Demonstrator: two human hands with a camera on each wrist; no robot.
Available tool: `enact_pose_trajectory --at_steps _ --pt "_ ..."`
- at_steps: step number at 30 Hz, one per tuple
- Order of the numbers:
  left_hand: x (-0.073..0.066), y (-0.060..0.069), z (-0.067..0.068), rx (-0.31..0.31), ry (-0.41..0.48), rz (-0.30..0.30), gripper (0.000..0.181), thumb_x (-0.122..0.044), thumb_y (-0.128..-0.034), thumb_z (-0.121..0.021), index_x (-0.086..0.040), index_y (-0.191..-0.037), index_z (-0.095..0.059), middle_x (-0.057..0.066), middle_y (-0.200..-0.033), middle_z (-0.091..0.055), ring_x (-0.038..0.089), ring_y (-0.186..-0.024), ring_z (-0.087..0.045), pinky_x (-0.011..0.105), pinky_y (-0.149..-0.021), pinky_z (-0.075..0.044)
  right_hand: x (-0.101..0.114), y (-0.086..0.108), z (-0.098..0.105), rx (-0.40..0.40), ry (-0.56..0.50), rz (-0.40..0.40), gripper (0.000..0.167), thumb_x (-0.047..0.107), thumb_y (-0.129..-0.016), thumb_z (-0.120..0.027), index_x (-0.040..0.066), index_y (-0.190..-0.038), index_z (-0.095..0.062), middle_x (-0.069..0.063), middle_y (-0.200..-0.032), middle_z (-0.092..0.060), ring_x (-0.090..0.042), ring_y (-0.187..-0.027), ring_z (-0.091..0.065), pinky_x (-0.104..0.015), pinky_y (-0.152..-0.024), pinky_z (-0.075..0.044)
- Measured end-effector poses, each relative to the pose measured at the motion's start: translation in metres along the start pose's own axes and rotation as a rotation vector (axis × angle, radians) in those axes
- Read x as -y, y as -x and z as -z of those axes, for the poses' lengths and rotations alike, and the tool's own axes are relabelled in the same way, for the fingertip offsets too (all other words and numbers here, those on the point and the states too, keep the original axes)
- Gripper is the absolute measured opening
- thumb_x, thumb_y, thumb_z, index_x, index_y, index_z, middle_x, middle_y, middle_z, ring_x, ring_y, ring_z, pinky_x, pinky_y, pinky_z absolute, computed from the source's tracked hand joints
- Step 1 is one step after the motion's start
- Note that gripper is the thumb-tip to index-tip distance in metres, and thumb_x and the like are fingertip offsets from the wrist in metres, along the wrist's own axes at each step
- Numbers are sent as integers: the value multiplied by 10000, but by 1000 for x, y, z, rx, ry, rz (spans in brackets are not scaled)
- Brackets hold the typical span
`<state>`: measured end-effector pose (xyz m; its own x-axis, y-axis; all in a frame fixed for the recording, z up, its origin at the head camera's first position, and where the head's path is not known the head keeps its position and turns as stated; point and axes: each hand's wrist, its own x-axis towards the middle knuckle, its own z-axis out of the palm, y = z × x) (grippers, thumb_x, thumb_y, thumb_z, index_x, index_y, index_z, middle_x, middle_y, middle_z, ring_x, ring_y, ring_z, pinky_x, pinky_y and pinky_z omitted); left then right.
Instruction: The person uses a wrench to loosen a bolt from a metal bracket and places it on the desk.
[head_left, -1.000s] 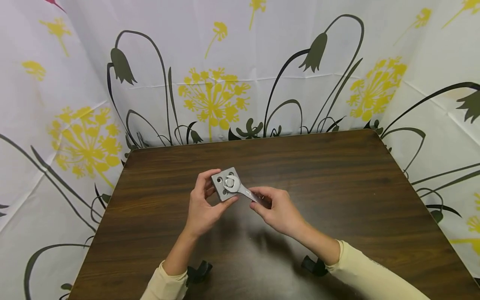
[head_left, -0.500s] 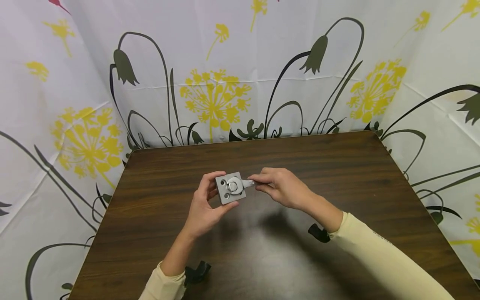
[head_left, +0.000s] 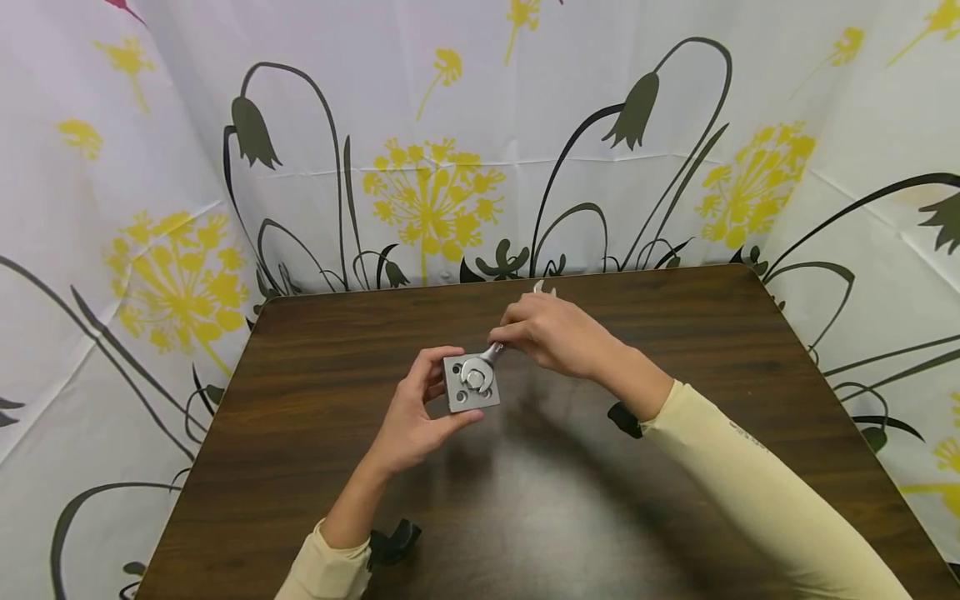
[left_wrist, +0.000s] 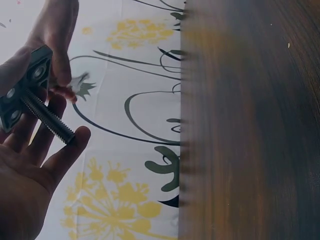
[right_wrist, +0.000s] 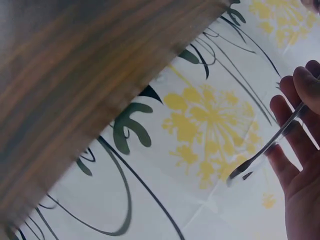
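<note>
My left hand [head_left: 414, 421] grips a square grey metal plate [head_left: 454, 400] by its edges, thumb at the near side and fingers at the far side. The plate has several round holes. A bolt [head_left: 474, 379] passes through it; in the left wrist view its threaded shank [left_wrist: 49, 117] sticks out below, near a fingertip. Around the bolt head sits the open end of a wrench [head_left: 486, 360]. My right hand [head_left: 558, 333] pinches the wrench handle, and the wrench's other open end shows past the knuckles. The right wrist view shows the handle [right_wrist: 275, 138] between thumb and fingers.
Both hands are held above a dark wood-grain table [head_left: 337, 350]. Behind it hangs a white curtain [head_left: 480, 100] with yellow and dark green flower prints. Black wrist straps [head_left: 395, 543] show at the sleeves.
My right hand has swung the wrench handle from the right of the plate up toward the table's far edge. The plate has shifted slightly right and turned a little in my left hand.
</note>
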<state>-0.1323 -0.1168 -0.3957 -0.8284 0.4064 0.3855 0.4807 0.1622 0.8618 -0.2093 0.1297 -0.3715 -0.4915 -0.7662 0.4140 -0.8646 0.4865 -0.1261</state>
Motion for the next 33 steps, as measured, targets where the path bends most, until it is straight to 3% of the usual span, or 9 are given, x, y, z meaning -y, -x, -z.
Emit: enact_pose_trajectory --at_steps 9,13,17,21,26,30,33 --pt "-4 -1 -1 29 9 -16 723 97 -704 -831 61 -1306 -433 161 -1064 -662 186 -958 -626 337 -847 -536 -5 -23 5 -28 128 149 220 13 -855 -739 175 -1002 -760 -5 -979 -651 -211 -973 -573 -346 -902 -464" --pt "-4 -1 -1 31 11 -17 723 103 -705 -827 68 -1307 -428 170 -1075 -658 190 -963 -628 375 -844 -541 -5 -26 7 -32 133 159 216 12 -858 -737 170 -1003 -763 -5 -983 -650 -209 -976 -577 -343 -909 -464" --pt "-3 0 -1 19 10 -13 728 104 -697 -833 56 -1305 -434 177 -1097 -652 193 -969 -628 431 -830 -543 -8 -21 11 -50 121 114 227 13 -847 -747 169 -1012 -765 -9 -974 -646 -219 -940 -580 -344 -873 -472" --pt "-2 1 0 -2 6 -11 735 106 -686 -839 56 -1302 -441 178 -1101 -648 185 -971 -624 394 -826 -545 -10 -9 15 -78 50 26 241 42 -855 -752 196 -1040 -768 18 -929 -620 -192 -871 -565 -323 -789 -463" --pt "-3 1 3 -41 1 -9 740 110 -686 -838 55 -1308 -441 179 -1092 -646 173 -963 -620 326 -820 -539 -3 15 14 -112 -127 -149 269 65 -866 -750 183 -1107 -760 71 -896 -606 -96 -755 -525 -272 -661 -448" --pt "-4 1 4 -72 -15 -4 747 106 -688 -838 60 -1317 -438 182 -1103 -638 173 -974 -613 306 -824 -532 20 31 5 -94 -404 -349 298 102 -850 -776 116 -1146 -743 79 -856 -625 -81 -669 -524 -256 -569 -453" --pt "-5 2 5 -94 -33 -2 750 100 -691 -838 71 -1322 -433 182 -1109 -635 179 -979 -609 316 -824 -529 43 39 -2 -64 -724 -542 296 114 -857 -770 41 -1140 -728 17 -808 -635 -117 -638 -571 -261 -558 -498"
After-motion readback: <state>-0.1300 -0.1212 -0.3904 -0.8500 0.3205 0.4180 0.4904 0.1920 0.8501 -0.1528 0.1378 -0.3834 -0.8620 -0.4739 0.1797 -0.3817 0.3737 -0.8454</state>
